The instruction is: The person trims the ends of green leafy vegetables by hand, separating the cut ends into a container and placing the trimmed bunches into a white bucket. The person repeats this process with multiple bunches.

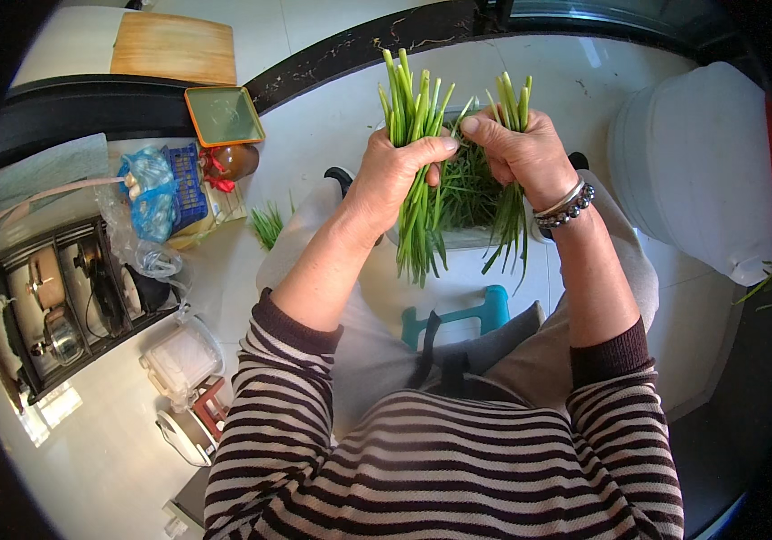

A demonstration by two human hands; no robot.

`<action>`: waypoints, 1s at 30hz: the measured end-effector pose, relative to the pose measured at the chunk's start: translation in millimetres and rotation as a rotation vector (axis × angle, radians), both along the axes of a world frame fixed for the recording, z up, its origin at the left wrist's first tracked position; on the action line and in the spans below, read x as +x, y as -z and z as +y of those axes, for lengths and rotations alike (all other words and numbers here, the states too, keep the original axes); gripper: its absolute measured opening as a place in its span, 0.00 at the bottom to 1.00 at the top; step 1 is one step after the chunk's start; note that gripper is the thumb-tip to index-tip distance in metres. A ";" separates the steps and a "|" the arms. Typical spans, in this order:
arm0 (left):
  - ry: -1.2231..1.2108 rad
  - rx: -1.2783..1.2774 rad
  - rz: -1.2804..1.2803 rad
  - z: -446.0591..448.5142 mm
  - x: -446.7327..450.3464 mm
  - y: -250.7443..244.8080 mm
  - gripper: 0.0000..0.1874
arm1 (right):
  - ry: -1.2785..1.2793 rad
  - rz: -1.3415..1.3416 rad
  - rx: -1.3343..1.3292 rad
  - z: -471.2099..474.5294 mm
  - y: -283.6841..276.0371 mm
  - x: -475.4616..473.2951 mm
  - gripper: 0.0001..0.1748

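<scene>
My left hand [399,169] is closed around a thick bunch of green leafy stalks [421,223], cut pale ends up and thin leaves hanging down. In my right hand [521,148] is a thinner bunch of the same stalks [511,209], held upright beside the first. One pale stalk rises near my right thumb, between the two hands; which hand holds it I cannot tell. Below and behind both hands, a light-coloured container [473,238] on the floor holds more of the greens [470,182], partly hidden by my hands.
A teal plastic stool [494,307] stands between my legs. More greens [266,226] lie by my left knee. On the right is a large whitish plastic container [689,169]. To the left are a blue basket [186,185], an orange-rimmed tray [224,116] and a dark rack [89,337] with pots.
</scene>
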State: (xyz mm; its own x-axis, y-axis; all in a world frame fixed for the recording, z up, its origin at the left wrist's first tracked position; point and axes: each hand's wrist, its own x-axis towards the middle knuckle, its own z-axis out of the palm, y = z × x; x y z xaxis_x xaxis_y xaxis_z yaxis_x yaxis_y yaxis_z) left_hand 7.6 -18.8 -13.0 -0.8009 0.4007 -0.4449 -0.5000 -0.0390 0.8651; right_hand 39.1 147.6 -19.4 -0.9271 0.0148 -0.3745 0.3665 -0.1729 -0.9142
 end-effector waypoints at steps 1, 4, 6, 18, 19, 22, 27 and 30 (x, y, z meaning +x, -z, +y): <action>0.009 -0.018 0.021 0.0 -0.1 -0.7 0.06 | 0.016 -0.011 -0.002 1.9 -0.9 0.3 0.10; 0.032 -0.057 0.066 0.1 0.8 -2.7 0.06 | 0.041 0.043 -0.175 7.4 -5.7 1.0 0.11; 0.035 -0.065 0.075 -0.1 1.7 -3.3 0.06 | 0.089 0.029 -0.262 10.6 -5.7 0.3 0.11; 0.011 -0.009 0.040 -5.6 -3.2 1.0 0.09 | 0.214 0.065 -0.322 26.6 -10.2 -0.4 0.10; 0.007 0.006 -0.016 -6.4 -3.3 1.9 0.09 | 0.190 0.073 -0.280 26.0 -11.3 0.1 0.10; 0.007 0.037 -0.116 -6.2 -3.2 3.2 0.10 | 0.037 0.001 -0.060 13.5 -9.3 1.5 0.10; 0.026 0.021 0.031 -3.4 -0.1 1.5 0.09 | 0.026 -0.072 -0.083 0.7 -1.8 3.2 0.12; 0.034 0.026 0.048 -1.5 1.5 1.9 0.08 | -0.039 -0.065 -0.208 -1.5 0.9 3.5 0.12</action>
